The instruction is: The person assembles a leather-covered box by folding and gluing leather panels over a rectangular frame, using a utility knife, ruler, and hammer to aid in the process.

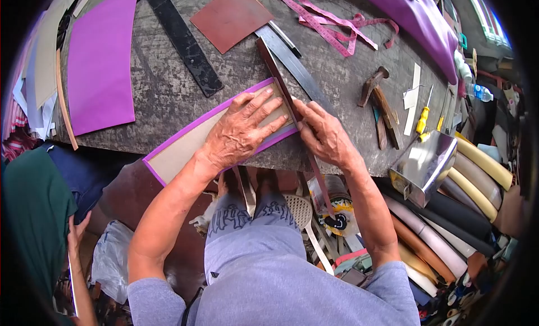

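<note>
A long beige panel with folded purple edges [185, 136] lies at a slant across the table's front edge. My left hand [241, 126] rests flat on its beige face, fingers spread. Across the panel's right end stands a narrow dark reddish-brown strip [275, 70]. My right hand [325, 132] has its fingers curled against this strip, with the thumb side close to the panel's corner. The strip's lower part hangs below the table edge. Just behind it lies a metal ruler [297, 67], partly covered by a square brown sheet [230, 18].
On the worn table [168, 96] lie a black bar [182, 42], a purple sheet [104, 62], a pink measuring tape [337, 25], a hammer [379, 98] and a yellow screwdriver [424, 118]. A metal box [424, 166] sits at the right edge. Another person's hand [76, 236] shows at lower left.
</note>
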`<state>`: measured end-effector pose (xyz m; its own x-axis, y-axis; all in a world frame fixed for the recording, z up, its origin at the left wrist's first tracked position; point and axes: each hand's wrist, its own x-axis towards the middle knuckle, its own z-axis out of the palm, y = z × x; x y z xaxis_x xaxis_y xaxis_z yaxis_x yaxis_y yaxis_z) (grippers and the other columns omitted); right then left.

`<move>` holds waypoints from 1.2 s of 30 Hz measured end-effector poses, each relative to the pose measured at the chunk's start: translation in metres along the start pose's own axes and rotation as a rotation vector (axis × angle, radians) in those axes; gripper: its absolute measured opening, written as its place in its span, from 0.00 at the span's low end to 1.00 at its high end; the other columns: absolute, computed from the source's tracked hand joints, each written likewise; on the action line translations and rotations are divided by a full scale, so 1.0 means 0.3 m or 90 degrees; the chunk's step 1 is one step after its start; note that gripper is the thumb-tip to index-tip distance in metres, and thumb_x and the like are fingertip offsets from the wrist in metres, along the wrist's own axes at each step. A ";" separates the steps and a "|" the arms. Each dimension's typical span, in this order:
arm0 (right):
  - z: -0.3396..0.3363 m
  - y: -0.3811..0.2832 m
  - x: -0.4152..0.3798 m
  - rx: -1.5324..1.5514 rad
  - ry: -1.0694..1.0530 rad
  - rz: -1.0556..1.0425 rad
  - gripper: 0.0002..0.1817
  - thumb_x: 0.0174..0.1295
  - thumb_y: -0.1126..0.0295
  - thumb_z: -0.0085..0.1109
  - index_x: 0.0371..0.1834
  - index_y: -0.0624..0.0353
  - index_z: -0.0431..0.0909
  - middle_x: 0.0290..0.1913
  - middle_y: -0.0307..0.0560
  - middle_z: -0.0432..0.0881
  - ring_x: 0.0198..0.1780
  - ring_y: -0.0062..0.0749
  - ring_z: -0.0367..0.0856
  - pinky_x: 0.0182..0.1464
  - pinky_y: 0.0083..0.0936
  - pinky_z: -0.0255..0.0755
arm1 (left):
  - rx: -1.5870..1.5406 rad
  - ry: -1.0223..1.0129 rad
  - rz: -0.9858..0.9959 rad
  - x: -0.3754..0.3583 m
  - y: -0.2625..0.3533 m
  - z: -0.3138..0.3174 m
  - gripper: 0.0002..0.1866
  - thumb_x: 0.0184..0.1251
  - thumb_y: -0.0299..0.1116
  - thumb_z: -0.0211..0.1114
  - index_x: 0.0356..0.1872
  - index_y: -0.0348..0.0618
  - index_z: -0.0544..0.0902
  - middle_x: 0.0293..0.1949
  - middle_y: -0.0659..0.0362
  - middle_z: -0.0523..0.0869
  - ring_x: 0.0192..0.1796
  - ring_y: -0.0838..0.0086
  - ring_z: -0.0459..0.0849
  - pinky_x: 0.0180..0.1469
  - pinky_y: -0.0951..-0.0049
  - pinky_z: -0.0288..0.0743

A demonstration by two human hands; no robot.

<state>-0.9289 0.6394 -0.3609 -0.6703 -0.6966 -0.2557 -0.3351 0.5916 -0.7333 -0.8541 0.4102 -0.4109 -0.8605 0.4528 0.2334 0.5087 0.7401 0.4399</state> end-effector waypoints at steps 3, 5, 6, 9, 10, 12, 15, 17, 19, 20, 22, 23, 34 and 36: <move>0.016 -0.002 0.004 -0.024 0.008 -0.012 0.30 0.67 0.76 0.54 0.75 0.64 0.67 0.46 0.62 0.76 0.44 0.63 0.82 0.44 0.49 0.77 | -0.007 -0.001 0.002 0.001 -0.003 -0.001 0.24 0.64 0.32 0.65 0.63 0.55 0.83 0.72 0.57 0.74 0.77 0.61 0.68 0.76 0.53 0.62; 0.000 0.000 0.011 -0.006 -0.010 0.012 0.30 0.67 0.76 0.54 0.75 0.64 0.66 0.46 0.62 0.76 0.44 0.63 0.82 0.44 0.49 0.77 | -0.009 -0.011 0.001 0.005 -0.004 -0.010 0.24 0.63 0.32 0.66 0.63 0.55 0.83 0.71 0.57 0.75 0.78 0.61 0.68 0.76 0.54 0.62; 0.001 -0.001 0.019 -0.005 -0.001 0.004 0.30 0.67 0.76 0.54 0.75 0.64 0.66 0.46 0.62 0.76 0.44 0.63 0.82 0.44 0.49 0.77 | -0.010 -0.016 0.000 0.006 -0.004 -0.013 0.24 0.63 0.32 0.66 0.63 0.55 0.83 0.71 0.57 0.75 0.78 0.61 0.68 0.76 0.54 0.62; 0.010 -0.005 0.036 -0.007 0.007 -0.006 0.31 0.68 0.76 0.54 0.76 0.63 0.65 0.47 0.62 0.77 0.44 0.64 0.82 0.44 0.50 0.77 | -0.011 -0.020 -0.002 0.010 -0.004 -0.018 0.24 0.62 0.33 0.66 0.63 0.55 0.83 0.71 0.57 0.75 0.78 0.62 0.68 0.76 0.54 0.63; 0.006 -0.007 0.034 -0.013 -0.005 0.000 0.31 0.68 0.76 0.54 0.77 0.63 0.64 0.47 0.63 0.77 0.44 0.65 0.81 0.44 0.50 0.77 | -0.018 -0.016 -0.007 0.005 -0.006 -0.011 0.24 0.62 0.33 0.66 0.62 0.54 0.83 0.71 0.57 0.75 0.77 0.62 0.68 0.76 0.54 0.63; -0.002 -0.011 0.031 -0.029 -0.025 0.010 0.32 0.68 0.75 0.54 0.77 0.63 0.63 0.48 0.63 0.77 0.45 0.65 0.82 0.44 0.50 0.78 | -0.019 -0.023 -0.008 0.007 -0.006 -0.013 0.24 0.63 0.33 0.65 0.62 0.55 0.83 0.71 0.57 0.75 0.77 0.62 0.68 0.76 0.54 0.63; -0.001 -0.014 0.039 -0.056 -0.046 0.008 0.33 0.69 0.74 0.54 0.78 0.63 0.61 0.50 0.65 0.78 0.45 0.65 0.82 0.45 0.50 0.78 | -0.018 -0.023 -0.014 0.007 -0.009 -0.014 0.23 0.63 0.34 0.65 0.62 0.54 0.84 0.70 0.57 0.75 0.77 0.62 0.68 0.75 0.54 0.62; 0.013 -0.009 0.034 -0.073 -0.046 0.002 0.34 0.69 0.74 0.54 0.79 0.64 0.60 0.51 0.65 0.78 0.46 0.65 0.82 0.46 0.50 0.79 | -0.023 -0.022 -0.015 0.009 -0.004 -0.012 0.23 0.63 0.34 0.64 0.61 0.53 0.84 0.70 0.57 0.75 0.77 0.62 0.68 0.75 0.53 0.62; 0.013 -0.021 0.037 -0.089 -0.063 -0.001 0.35 0.69 0.73 0.54 0.80 0.67 0.57 0.51 0.65 0.78 0.43 0.64 0.83 0.44 0.50 0.80 | -0.025 -0.022 -0.015 0.013 -0.009 -0.017 0.23 0.64 0.35 0.64 0.61 0.52 0.83 0.70 0.57 0.75 0.77 0.62 0.69 0.75 0.53 0.62; 0.016 -0.021 0.037 -0.091 -0.066 -0.002 0.36 0.69 0.73 0.54 0.80 0.67 0.56 0.50 0.65 0.78 0.42 0.64 0.83 0.43 0.49 0.80 | -0.029 -0.019 -0.017 0.012 -0.010 -0.018 0.22 0.63 0.34 0.64 0.61 0.50 0.83 0.69 0.56 0.75 0.77 0.62 0.69 0.75 0.53 0.62; 0.024 -0.017 0.041 -0.097 -0.072 -0.008 0.36 0.69 0.73 0.54 0.80 0.68 0.56 0.49 0.65 0.77 0.40 0.62 0.83 0.41 0.49 0.80 | -0.042 -0.014 -0.017 0.012 -0.013 -0.016 0.22 0.63 0.33 0.66 0.60 0.46 0.82 0.68 0.55 0.75 0.76 0.61 0.70 0.75 0.53 0.63; 0.028 -0.015 0.040 -0.103 -0.075 -0.012 0.36 0.69 0.73 0.54 0.80 0.68 0.56 0.47 0.64 0.77 0.38 0.61 0.83 0.39 0.48 0.80 | -0.058 -0.009 -0.026 0.010 -0.013 -0.013 0.21 0.63 0.32 0.67 0.59 0.45 0.80 0.67 0.54 0.75 0.75 0.60 0.71 0.74 0.52 0.64; 0.079 -0.079 0.038 -0.383 -0.111 -0.027 0.41 0.73 0.57 0.57 0.79 0.78 0.55 0.39 0.53 0.73 0.35 0.42 0.84 0.31 0.34 0.80 | -0.197 0.111 -0.104 -0.020 -0.022 -0.005 0.28 0.49 0.17 0.68 0.54 0.40 0.70 0.60 0.47 0.72 0.67 0.48 0.74 0.68 0.50 0.70; 0.088 -0.088 0.034 -0.399 -0.093 -0.015 0.42 0.72 0.56 0.59 0.79 0.75 0.56 0.40 0.53 0.74 0.36 0.43 0.84 0.33 0.34 0.80 | -0.174 0.136 -0.122 -0.023 -0.023 -0.007 0.29 0.47 0.17 0.66 0.55 0.40 0.69 0.61 0.47 0.72 0.66 0.49 0.74 0.67 0.50 0.68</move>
<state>-0.9095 0.6059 -0.3607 -0.5764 -0.7340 -0.3592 -0.7011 0.6700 -0.2441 -0.8518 0.4010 -0.4135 -0.9400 0.1850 0.2867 0.3375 0.6282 0.7011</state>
